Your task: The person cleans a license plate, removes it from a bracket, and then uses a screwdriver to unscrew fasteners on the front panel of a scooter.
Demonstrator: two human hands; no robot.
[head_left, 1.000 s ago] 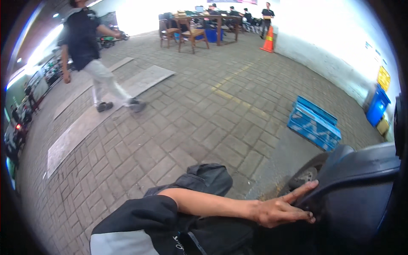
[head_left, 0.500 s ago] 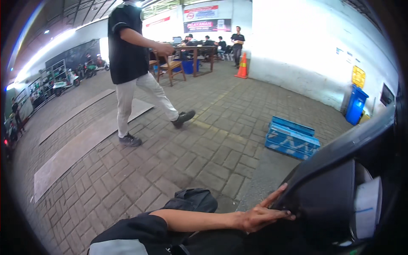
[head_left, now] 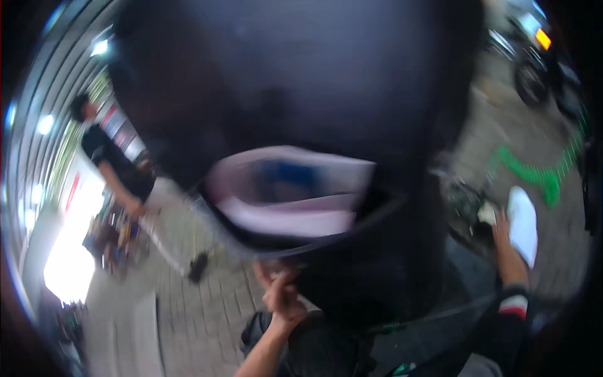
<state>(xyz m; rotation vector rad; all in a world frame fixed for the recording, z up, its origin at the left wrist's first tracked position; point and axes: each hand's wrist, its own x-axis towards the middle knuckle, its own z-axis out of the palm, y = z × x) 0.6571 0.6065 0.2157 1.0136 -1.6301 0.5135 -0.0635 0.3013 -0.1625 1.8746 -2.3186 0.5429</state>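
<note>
A big dark, smooth panel [head_left: 301,81], blurred by motion, fills the middle of the view. In the opening in its lower part sit folded white papers [head_left: 289,217] with a blue patch. My left hand [head_left: 284,298] is just below the rim of that opening, its fingers apart and pointing up against the dark surface. Over on the right, my right hand [head_left: 500,235] reaches to a small pale piece [head_left: 486,213] beside a dark mechanical part [head_left: 465,204]. Motion smears its fingers, so I cannot tell whether they grip it. A white oblong thing [head_left: 522,226] lies right beside that hand.
A person [head_left: 116,157] in a dark shirt and pale trousers stands at the left. A green coiled hose [head_left: 546,176] lies on the paving at right, with a parked motorcycle [head_left: 534,75] beyond. A flat board [head_left: 147,333] lies on the floor at lower left.
My view has swung right, bringing the dark panel and its papers to the middle. My right hand has come into view. The left hand still lies at the dark surface.
</note>
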